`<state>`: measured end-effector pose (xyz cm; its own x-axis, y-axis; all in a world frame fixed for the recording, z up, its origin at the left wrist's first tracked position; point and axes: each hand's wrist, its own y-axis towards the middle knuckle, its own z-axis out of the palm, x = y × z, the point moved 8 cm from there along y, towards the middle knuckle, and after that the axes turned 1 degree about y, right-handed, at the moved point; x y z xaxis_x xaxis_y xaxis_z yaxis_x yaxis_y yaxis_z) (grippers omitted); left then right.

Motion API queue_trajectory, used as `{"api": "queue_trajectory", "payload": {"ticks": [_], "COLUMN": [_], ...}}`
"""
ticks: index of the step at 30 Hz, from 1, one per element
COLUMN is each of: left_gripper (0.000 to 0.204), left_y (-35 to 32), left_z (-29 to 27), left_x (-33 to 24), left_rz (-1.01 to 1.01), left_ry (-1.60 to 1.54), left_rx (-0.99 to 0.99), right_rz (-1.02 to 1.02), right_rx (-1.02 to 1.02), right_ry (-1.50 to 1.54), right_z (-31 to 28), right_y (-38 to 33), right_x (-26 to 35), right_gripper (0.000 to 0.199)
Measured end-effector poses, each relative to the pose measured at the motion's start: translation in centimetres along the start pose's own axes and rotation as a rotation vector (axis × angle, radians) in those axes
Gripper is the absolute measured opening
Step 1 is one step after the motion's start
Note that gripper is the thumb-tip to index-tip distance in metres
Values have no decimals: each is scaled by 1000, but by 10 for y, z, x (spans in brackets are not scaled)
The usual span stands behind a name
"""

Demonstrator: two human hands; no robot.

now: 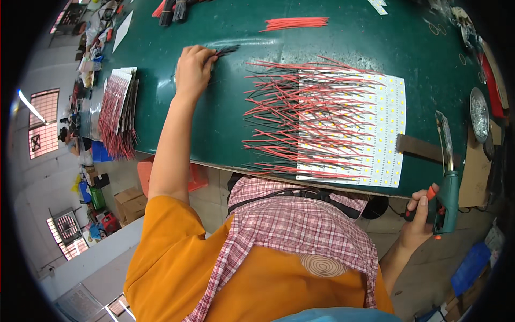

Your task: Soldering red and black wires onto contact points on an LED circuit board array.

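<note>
My left hand reaches out over the green tabletop, fingers closed on the ends of some thin black wires. At the right, by the table's front edge, my right hand is closed around the grip of a green soldering gun with orange parts. Its long metal front end points away from me. Between the hands lies a white LED board panel dotted with small yellow squares. Many red and black wires lie across its left part and stick out past that edge.
A bundle of red wires lies at the back, near black wire bundles. Wired boards are stacked at the left. A dark flat bar touches the panel's right edge. A round metal dish sits far right.
</note>
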<state>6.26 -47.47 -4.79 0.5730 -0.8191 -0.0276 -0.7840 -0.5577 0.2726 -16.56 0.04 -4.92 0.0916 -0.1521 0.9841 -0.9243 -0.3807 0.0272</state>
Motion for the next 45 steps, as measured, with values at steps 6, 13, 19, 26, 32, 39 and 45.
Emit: {"api": "queue_trajectory", "payload": {"ticks": [6,13,19,26,32,39,45], "left_gripper": [10,17,24,23,21,20,17], "left_y": [17,33,41,51,54,59,66], "left_z": [-2,-7,-2,1,1,-7,-10], "left_x": [-6,13,37,50,59,58,55], "left_rz": [-56,-184,-395,-386,-405,-383,-378], "left_ry": [97,28,-139,-206,-247,-435,-504], "left_rx": [12,116,282,273,236,253,145], "right_rz": [7,-2,-21,14,29,29,31], "right_rx": [0,-7,59,36,38,44,46], "right_ry": [67,73,64,107,101,108,121], "right_z": [9,7,15,13,13,14,15], "right_y": [-11,-12,-12,-13,-14,-15,-15], "right_x": [-4,-2,1,-5,-6,-9,-10], "right_gripper": [32,32,30,32,33,33,32]}}
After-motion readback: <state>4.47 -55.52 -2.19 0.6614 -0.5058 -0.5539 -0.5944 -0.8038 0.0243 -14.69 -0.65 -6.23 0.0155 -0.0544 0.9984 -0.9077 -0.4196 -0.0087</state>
